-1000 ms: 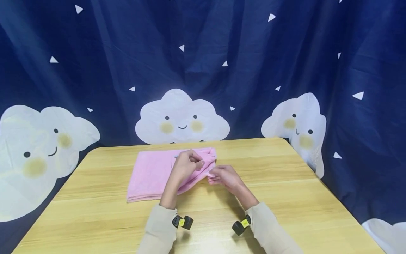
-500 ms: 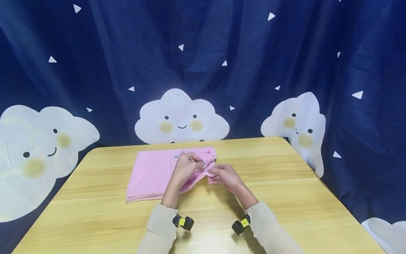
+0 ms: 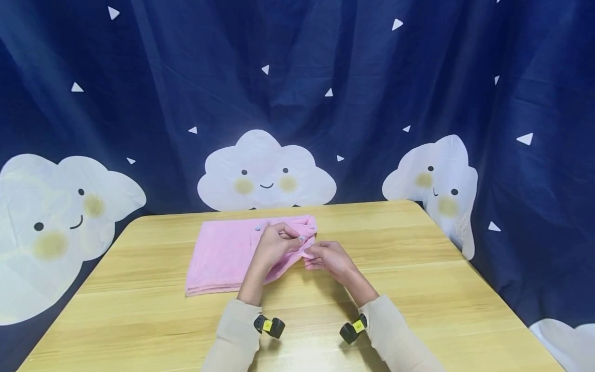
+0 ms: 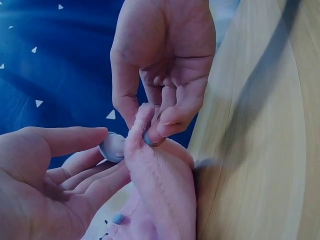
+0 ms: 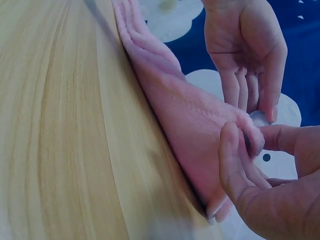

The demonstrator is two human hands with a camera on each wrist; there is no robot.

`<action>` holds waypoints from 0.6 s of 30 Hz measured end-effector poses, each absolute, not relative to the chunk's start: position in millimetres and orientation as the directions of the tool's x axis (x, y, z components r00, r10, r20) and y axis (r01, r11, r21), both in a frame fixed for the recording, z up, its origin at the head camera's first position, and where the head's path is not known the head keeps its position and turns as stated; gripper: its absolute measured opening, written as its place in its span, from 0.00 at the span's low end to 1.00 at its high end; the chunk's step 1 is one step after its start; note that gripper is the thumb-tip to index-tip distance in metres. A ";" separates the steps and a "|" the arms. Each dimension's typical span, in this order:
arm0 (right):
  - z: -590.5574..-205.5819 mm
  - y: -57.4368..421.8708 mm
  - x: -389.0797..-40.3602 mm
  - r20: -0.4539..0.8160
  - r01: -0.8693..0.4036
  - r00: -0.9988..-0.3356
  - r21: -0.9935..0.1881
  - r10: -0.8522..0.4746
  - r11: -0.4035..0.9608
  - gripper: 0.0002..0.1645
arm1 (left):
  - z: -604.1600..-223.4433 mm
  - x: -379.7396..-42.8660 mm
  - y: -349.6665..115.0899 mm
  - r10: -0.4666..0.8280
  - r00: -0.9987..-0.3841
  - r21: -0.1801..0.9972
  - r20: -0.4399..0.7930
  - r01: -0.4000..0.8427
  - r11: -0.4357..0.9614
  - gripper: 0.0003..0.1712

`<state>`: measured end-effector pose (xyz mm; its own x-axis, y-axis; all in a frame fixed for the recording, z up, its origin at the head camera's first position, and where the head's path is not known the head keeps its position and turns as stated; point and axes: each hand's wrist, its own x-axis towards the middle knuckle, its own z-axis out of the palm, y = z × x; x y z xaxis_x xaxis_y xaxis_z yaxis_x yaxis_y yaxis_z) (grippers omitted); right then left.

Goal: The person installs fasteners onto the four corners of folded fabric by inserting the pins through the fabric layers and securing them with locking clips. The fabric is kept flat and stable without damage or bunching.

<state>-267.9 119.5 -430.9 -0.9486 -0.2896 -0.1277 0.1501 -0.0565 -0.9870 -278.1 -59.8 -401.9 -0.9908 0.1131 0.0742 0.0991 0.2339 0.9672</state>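
Note:
A folded pink plush cloth (image 3: 223, 253) lies on the table, its right corner lifted and gathered between both hands. My left hand (image 3: 271, 247) pinches a round, pale, button-like disc (image 4: 113, 147) between thumb and fingers, against the cloth's edge. Opposite it, my right hand (image 3: 332, 261) pinches that same raised edge, thumb on one side and fingers on the other. A small blue piece (image 4: 148, 138) shows at the right fingertips in the left wrist view; what it joins is hidden. Another small blue knob (image 3: 257, 228) sits on the cloth's upper face.
The wooden table (image 3: 139, 325) extends on all sides of the cloth. Behind it hangs a dark blue curtain (image 3: 297, 103) printed with smiling clouds and white triangles. Both wrists wear black camera mounts (image 3: 269, 326) with yellow labels.
My left hand has shifted slightly right, its fingertips closer to the right hand, and the pale disc now shows at them. The right hand has barely moved.

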 end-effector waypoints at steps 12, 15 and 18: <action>-430.5 118.6 -267.3 -0.121 0.148 -0.944 -0.987 -0.306 -0.068 0.16 | -399.0 -277.4 -61.8 0.137 -0.989 0.961 0.054 0.089 0.261 0.10; -430.3 118.7 -267.3 -0.122 0.150 -0.943 -0.986 -0.309 -0.068 0.17 | -398.3 -276.6 -61.7 0.136 -0.989 0.961 0.051 0.086 0.262 0.10; -430.0 118.8 -267.0 -0.121 0.149 -0.942 -0.986 -0.314 -0.069 0.19 | -398.4 -275.3 -61.4 0.143 -0.988 0.956 0.050 0.089 0.280 0.10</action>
